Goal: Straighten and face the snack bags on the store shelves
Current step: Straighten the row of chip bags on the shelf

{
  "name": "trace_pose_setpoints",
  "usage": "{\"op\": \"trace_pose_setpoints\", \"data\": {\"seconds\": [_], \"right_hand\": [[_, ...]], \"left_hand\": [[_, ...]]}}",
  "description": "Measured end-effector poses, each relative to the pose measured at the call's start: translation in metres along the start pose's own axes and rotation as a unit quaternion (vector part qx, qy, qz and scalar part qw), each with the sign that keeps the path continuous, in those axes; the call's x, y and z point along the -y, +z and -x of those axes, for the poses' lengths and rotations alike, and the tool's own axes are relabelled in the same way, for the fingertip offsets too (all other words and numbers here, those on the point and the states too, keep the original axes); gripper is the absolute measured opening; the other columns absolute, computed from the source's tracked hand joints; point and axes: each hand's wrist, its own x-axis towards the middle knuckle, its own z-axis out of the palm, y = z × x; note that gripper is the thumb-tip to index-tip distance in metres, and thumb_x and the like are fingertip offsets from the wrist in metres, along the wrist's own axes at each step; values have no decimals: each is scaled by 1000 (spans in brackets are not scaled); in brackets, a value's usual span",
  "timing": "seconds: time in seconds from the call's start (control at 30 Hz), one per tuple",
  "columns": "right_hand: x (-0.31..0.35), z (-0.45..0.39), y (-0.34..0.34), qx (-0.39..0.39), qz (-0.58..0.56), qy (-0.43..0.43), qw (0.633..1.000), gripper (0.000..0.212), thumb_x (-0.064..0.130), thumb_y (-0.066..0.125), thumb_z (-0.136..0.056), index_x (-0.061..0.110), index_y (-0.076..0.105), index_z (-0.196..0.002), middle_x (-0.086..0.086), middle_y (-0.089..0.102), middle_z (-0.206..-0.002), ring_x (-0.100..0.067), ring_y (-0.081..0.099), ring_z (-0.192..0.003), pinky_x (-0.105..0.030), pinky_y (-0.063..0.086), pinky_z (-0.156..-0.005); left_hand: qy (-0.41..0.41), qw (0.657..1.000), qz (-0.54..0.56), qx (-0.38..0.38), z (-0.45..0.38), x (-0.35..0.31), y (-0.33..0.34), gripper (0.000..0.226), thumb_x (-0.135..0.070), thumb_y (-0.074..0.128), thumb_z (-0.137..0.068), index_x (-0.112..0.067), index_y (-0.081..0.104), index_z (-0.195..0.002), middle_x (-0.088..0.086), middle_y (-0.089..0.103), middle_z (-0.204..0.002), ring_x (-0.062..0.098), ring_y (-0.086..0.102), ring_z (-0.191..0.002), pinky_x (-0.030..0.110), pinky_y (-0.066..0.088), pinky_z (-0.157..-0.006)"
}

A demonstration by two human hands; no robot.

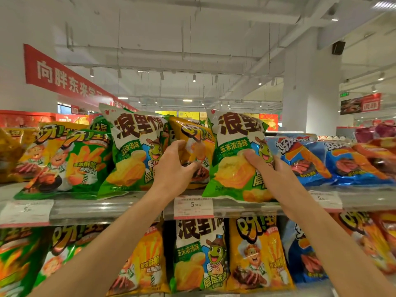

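Two hands work the top shelf (132, 205). Left hand (174, 166): fingers curled and closed on the orange snack bag (196, 144) wedged behind and between two green-and-white bags. Right hand (263, 162): thumb on the face, other fingers hidden behind the edge, pinching the right green-and-white bag (235, 159), which stands slightly tilted at the shelf lip above the price tag (194, 206). Step in hand, as judged: squaring this front row. Next move likely calls for setting the misplaced orange bag upright, label forward.
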Motion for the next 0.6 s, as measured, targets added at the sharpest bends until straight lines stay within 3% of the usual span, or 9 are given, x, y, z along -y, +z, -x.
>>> {"op": "trace_pose_setpoints", "data": {"seconds": [0.07, 0.17, 0.2, 0.27, 0.37, 0.5, 0.6], "right_hand": [[0, 0, 0, -6, 1, 3, 1000, 86, 87, 67, -60, 40, 59, -131, 14, 76, -111, -9, 70, -106, -34, 54, -93], [2, 1, 1, -7, 3, 4, 1000, 83, 85, 67, -62, 39, 59, -131, 14, 75, -113, -10, 69, -107, -36, 54, -95], [2, 2, 1, -5, 2, 2, 1000, 81, 84, 67, -64, 39, 59, -131, 14, 75, -113, -10, 70, -108, -36, 54, -96], [3, 3, 2, 0, -3, -3, 1000, 76, 82, 68, -65, 39, 61, -129, 15, 76, -111, -8, 70, -107, -35, 55, -95], [4, 5, 3, 0, -12, -8, 1000, 76, 81, 68, -64, 39, 62, -127, 16, 77, -108, -5, 71, -103, -29, 56, -87], [5, 5, 3, -4, -15, -5, 1000, 79, 82, 67, -62, 39, 61, -128, 16, 77, -107, -6, 71, -103, -26, 54, -81], [5, 4, 1, -14, -15, 0, 1000, 84, 84, 66, -57, 38, 62, -127, 15, 78, -105, -7, 72, -101, -27, 55, -80]], "left_hand": [[-31, 999, 28, -4, -3, 1, 1, 80, -35, 84, -82, -17, 46, -149, -2, 56, -138, 14, 56, -125, 32, 48, -105], [-52, 997, 49, 10, -6, 2, 1, 61, -40, 84, -81, -22, 59, -134, -10, 65, -111, -2, 63, -101, 15, 51, -83], [-49, 998, 39, 17, -7, 3, 2, 56, -43, 81, -83, -25, 60, -131, -11, 64, -109, -1, 63, -100, 16, 49, -82], [-49, 998, 22, 38, -10, 4, 3, 62, -52, 76, -85, -29, 53, -137, -4, 59, -126, 15, 59, -116, 31, 48, -98], [-55, 995, 49, 74, -11, 4, 2, 78, -58, 74, -85, -33, 36, -148, -5, 55, -136, 16, 57, -120, 38, 47, -107], [-25, 994, 98, 36, -8, 1, -1, 67, -43, 80, -86, -32, 43, -141, -21, 61, -116, -4, 61, -103, 29, 53, -98], [3, 995, 101, -4, -3, -2, -12, 64, -46, 80, -85, -35, 47, -139, -21, 63, -118, -9, 63, -100, 14, 52, -83]]}}
